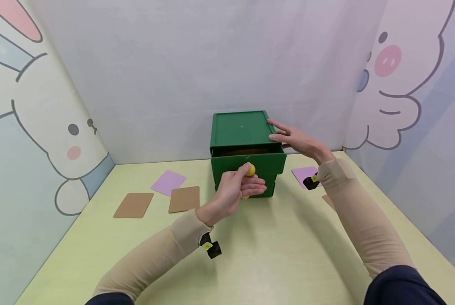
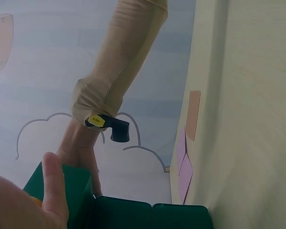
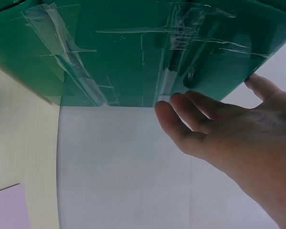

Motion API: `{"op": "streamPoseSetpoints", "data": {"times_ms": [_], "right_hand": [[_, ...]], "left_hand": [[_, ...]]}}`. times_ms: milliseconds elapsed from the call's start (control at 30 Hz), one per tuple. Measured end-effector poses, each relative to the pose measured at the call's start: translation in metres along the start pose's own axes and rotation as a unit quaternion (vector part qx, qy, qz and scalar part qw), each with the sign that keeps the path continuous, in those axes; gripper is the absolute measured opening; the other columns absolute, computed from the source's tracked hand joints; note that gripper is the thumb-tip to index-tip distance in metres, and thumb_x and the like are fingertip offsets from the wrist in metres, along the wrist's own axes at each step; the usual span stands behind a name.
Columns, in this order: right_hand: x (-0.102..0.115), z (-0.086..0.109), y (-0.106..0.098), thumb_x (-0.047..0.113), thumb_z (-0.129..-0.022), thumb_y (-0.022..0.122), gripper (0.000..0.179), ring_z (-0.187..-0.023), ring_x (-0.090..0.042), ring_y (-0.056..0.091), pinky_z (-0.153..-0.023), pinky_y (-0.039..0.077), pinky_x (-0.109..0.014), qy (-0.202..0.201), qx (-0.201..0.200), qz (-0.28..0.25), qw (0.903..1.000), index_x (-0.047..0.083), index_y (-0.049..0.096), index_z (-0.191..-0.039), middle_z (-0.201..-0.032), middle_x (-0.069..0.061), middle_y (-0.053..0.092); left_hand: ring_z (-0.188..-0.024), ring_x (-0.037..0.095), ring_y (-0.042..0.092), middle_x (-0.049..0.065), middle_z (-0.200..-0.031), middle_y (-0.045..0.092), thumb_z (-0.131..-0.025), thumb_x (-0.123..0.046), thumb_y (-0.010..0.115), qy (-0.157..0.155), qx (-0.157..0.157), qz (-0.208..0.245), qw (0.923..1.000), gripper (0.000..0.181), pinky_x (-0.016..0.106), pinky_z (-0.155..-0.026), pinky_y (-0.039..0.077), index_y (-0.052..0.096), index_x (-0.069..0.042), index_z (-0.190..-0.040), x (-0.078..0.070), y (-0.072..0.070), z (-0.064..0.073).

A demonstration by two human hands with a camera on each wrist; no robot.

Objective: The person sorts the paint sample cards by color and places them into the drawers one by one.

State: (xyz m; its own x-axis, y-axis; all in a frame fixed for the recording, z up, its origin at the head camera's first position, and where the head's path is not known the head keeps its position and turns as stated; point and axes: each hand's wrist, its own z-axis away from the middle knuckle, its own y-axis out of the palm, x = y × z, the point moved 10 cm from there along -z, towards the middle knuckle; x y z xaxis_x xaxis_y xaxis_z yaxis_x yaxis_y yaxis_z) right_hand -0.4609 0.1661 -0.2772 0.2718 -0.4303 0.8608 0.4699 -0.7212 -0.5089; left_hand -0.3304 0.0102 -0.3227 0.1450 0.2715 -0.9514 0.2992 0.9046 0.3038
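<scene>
A green drawer cabinet (image 1: pixel 239 129) stands at the back of the table, its top drawer (image 1: pixel 223 164) pulled partway out. Something brown (image 1: pixel 248 151) shows inside that drawer through the gap under the cabinet's top. My left hand (image 1: pixel 230 190) pinches the drawer's yellow knob (image 1: pixel 252 170) by thumb and index finger, the other fingers stretched to the right. Another yellow knob (image 1: pixel 245 197) peeks out lower down, mostly behind this hand. At the cabinet's right side, my right hand (image 1: pixel 299 140) rests its extended fingers along the top edge; clear tape (image 3: pixel 169 62) covers that side in the right wrist view.
Left of the cabinet lie a purple card (image 1: pixel 168 182) and two brown cards, one nearer (image 1: pixel 184 199) and one farther left (image 1: pixel 133 205). Another purple card (image 1: pixel 303 174) and a brown card (image 1: pixel 328 201) lie under the right forearm. A pale wall (image 1: pixel 155 84) rises behind.
</scene>
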Motion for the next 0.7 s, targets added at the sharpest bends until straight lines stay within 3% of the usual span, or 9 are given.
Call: {"op": "streamPoseSetpoints", "data": {"times_ms": [367, 600, 700], "right_hand": [[0.002, 0.002, -0.001, 0.038, -0.099, 0.05, 0.069, -0.151, -0.031, 0.006, -0.114, 0.023, -0.061, -0.002, 0.0, -0.007, 1.0, 0.039, 0.01, -0.155, -0.164, -0.005, 0.002], [0.0, 0.002, -0.002, 0.041, -0.098, 0.051, 0.068, -0.151, -0.029, 0.007, -0.113, 0.026, -0.059, 0.002, -0.003, -0.008, 1.0, 0.04, 0.011, -0.154, -0.164, -0.004, 0.003], [-0.002, 0.001, -0.002, 0.041, -0.098, 0.051, 0.068, -0.151, -0.03, 0.008, -0.113, 0.027, -0.059, 0.003, -0.004, -0.011, 0.9999, 0.041, 0.011, -0.154, -0.164, -0.006, 0.004]], "left_hand": [[-0.082, 0.019, 0.074, 0.011, -0.091, 0.074, -0.101, -0.038, 0.048, -0.002, -0.003, -0.01, 0.9999, 0.045, 0.033, -0.083, 0.057, 0.058, 0.006, -0.107, -0.003, -0.006, -0.016], [-0.084, 0.021, 0.074, 0.012, -0.092, 0.074, -0.1, -0.038, 0.049, -0.003, -0.007, -0.009, 0.9999, 0.041, 0.035, -0.085, 0.057, 0.059, 0.001, -0.101, -0.003, -0.01, -0.024], [-0.084, 0.02, 0.074, 0.013, -0.093, 0.074, -0.101, -0.038, 0.048, 0.001, -0.006, -0.011, 0.9999, 0.044, 0.034, -0.084, 0.057, 0.058, 0.004, -0.107, -0.004, -0.011, -0.028]]}}
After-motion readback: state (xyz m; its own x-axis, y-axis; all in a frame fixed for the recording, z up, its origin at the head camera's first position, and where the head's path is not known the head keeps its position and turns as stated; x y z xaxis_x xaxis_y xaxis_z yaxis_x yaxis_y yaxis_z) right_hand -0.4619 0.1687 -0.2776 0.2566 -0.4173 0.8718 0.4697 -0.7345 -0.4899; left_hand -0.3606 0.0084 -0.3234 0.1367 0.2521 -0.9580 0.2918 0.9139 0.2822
